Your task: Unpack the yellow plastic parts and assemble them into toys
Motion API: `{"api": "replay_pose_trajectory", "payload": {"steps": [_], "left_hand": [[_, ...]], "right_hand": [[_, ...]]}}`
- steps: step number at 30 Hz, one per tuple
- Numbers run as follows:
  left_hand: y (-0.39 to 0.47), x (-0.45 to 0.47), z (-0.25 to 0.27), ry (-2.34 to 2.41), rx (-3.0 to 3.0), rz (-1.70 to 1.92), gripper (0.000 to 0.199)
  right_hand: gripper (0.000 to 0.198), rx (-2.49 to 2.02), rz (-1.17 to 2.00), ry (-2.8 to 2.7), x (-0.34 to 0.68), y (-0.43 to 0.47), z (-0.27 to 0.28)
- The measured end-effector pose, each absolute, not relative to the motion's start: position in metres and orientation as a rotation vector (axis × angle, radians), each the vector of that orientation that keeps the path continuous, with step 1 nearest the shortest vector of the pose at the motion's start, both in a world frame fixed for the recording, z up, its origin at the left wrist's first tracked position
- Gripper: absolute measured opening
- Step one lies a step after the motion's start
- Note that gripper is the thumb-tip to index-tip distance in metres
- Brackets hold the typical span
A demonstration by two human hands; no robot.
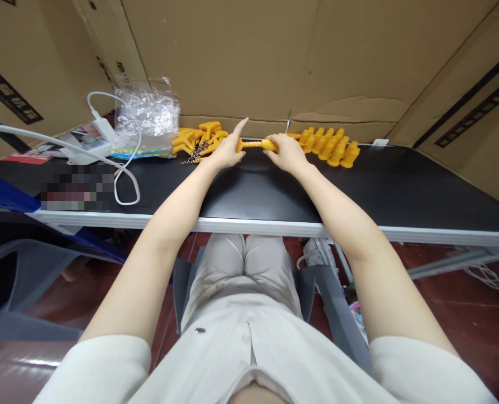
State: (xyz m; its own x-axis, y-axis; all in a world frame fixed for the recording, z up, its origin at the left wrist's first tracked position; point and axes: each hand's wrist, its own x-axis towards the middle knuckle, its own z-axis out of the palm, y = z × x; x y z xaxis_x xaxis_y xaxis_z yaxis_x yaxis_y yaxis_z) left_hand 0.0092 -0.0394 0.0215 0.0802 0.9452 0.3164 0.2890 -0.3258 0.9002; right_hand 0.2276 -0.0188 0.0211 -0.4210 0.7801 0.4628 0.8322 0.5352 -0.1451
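My left hand (229, 150) is closed round the yellow handle (239, 146) of a corkscrew, with one finger stretched upward. From it a thin spiral (252, 144) runs across the gap toward my right hand. My right hand (289, 152) grips a yellow plastic piece (269, 146), mostly covered by the fingers, close to the spiral's end; I cannot tell whether they touch. Beside my left hand lies a pile of yellow T-handled corkscrews (209, 130) with dark metal spirals. Yellow plastic sleeves (328, 147) stand in rows to the right of my right hand.
Crumpled clear plastic bags (146, 115) lie at the back left of the black table (262, 191). A white cable (127, 199) loops near a white charger (104, 128). Cardboard walls (249, 62) enclose the back. A small white object (379, 142) sits at the right.
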Motion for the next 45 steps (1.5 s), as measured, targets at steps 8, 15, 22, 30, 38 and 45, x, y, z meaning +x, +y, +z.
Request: {"api": "replay_pose_trajectory", "payload": {"steps": [8,15,22,30,38,45], "left_hand": [[-0.046,0.008,0.028,1.334,1.859,1.285,0.045],[-0.044,0.008,0.030,1.435,2.031,1.198,0.037],[-0.044,0.007,0.030,1.473,2.093,1.132,0.029],[-0.038,0.000,0.027,1.522,2.073,1.156,0.034],[-0.017,-0.009,0.015,1.437,2.163,1.329,0.028],[0.000,-0.013,0.004,1.363,2.283,1.398,0.028]], "right_hand": [[0.049,-1.274,-0.121,-2.320,0.228,-0.022,0.023],[0.056,-1.283,-0.127,-2.321,0.231,-0.021,0.023],[0.057,-1.247,-0.044,-2.351,0.230,-0.023,0.025],[0.071,-1.181,0.241,-2.237,0.236,-0.017,0.030],[0.056,-1.192,0.776,-1.893,0.234,-0.024,0.040],[0.070,-1.185,1.058,-1.701,0.234,-0.021,0.038]]}}
